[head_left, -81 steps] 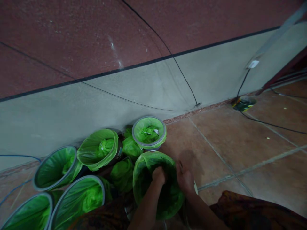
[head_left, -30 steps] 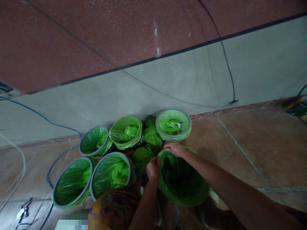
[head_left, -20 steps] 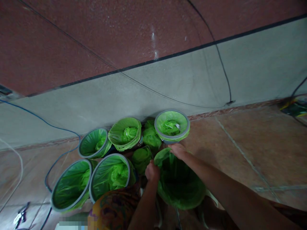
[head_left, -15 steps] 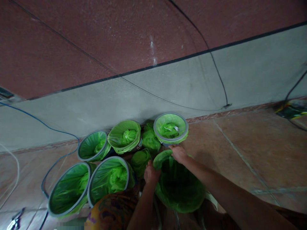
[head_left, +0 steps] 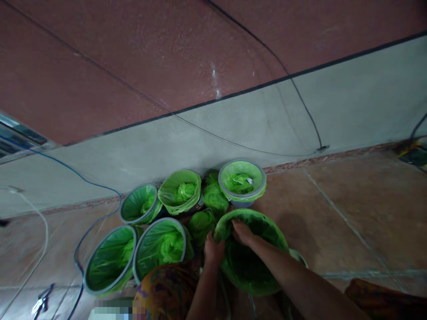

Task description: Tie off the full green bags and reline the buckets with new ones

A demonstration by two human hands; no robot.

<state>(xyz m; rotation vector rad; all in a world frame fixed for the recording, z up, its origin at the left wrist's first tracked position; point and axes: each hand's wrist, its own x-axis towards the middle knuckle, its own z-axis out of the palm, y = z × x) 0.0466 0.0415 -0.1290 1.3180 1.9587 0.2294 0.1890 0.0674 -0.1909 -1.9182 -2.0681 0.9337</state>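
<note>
In front of me stands a round bin lined with a green plastic bag, its mouth facing up toward me. My left hand is closed on the bag's edge at the left of the rim. My right hand reaches inside the mouth, against the inner wall near the far left; its fingertips are hard to make out in the dim light. The bag's edge is folded over the rim, and the inside of the bin is dark. Just behind it stands a smaller bin with a grey ring, holding a bunched green bag.
Several green-lined bins stand to the left, including a grey-ringed bin and a ringless one. Bunched green bags lie between them. A blue cable crosses the floor. A wall runs behind.
My right hand has moved from the far rim down into the bin's mouth. The bag now spreads wider around the rim. My left hand keeps its hold, and the view has shifted slightly.
</note>
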